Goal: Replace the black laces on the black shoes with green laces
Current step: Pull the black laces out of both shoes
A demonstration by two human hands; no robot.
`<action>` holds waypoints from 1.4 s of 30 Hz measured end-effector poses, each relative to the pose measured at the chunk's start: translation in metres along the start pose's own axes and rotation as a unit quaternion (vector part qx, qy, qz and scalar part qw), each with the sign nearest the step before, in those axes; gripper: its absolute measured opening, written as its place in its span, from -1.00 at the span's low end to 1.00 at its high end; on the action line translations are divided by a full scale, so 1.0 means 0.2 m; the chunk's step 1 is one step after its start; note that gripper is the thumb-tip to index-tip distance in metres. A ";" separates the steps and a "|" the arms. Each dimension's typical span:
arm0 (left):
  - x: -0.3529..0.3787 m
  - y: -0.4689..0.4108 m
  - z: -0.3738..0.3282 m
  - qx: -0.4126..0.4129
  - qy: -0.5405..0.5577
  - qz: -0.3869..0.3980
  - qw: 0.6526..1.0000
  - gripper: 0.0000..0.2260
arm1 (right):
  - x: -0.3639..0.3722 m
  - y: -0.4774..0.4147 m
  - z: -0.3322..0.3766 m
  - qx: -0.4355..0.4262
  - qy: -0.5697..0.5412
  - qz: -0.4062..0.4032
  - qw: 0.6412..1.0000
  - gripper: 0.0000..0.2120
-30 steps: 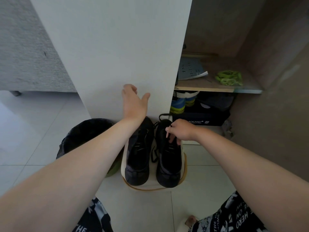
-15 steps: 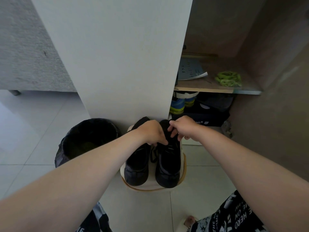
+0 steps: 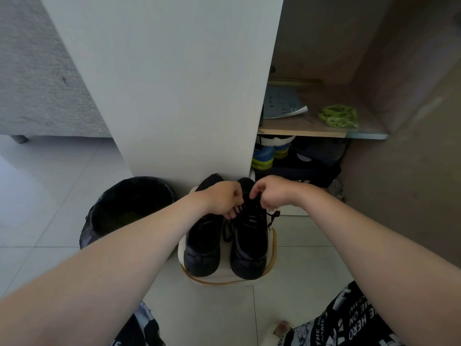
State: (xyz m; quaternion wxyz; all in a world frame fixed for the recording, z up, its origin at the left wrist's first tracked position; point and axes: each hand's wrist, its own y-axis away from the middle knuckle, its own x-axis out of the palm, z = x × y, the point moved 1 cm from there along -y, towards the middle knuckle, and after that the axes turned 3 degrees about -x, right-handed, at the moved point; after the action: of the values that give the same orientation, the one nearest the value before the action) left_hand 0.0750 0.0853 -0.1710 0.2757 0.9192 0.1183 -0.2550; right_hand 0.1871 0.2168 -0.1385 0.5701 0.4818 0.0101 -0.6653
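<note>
Two black shoes stand side by side, toes toward me, on a round white stool (image 3: 272,255): the left shoe (image 3: 203,248) and the right shoe (image 3: 249,248). My left hand (image 3: 222,199) and my right hand (image 3: 272,193) are both over the right shoe's top, fingers curled and pinching its black lace (image 3: 272,217). A loose lace end hangs off the shoe's right side. The green laces (image 3: 339,116) lie in a bundle on the wooden shelf (image 3: 304,132) inside the open cabinet, far from both hands.
A bin lined with a black bag (image 3: 129,208) stands left of the stool. A white cabinet door (image 3: 174,83) rises right behind the shoes. The shelf also holds a booklet (image 3: 284,106); below it are blue-yellow shoes (image 3: 264,156) and a dark shoebox (image 3: 306,171).
My left hand dropped from the cabinet door down to the right shoe and closed on the lace. The right hand stayed there, and a lace end now hangs free at the right.
</note>
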 end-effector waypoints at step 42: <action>-0.03 0.04 -0.07 -0.105 0.200 -0.018 0.974 -0.68 | 0.15 -0.09 -0.02 -0.045 0.080 -0.016 0.996 -0.67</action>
State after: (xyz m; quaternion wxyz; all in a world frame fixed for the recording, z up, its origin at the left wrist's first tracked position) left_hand 0.0790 0.0872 -0.1539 0.3369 0.9151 0.2138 -0.0574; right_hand 0.1797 0.2040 -0.1701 0.5778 0.5073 0.0934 -0.6325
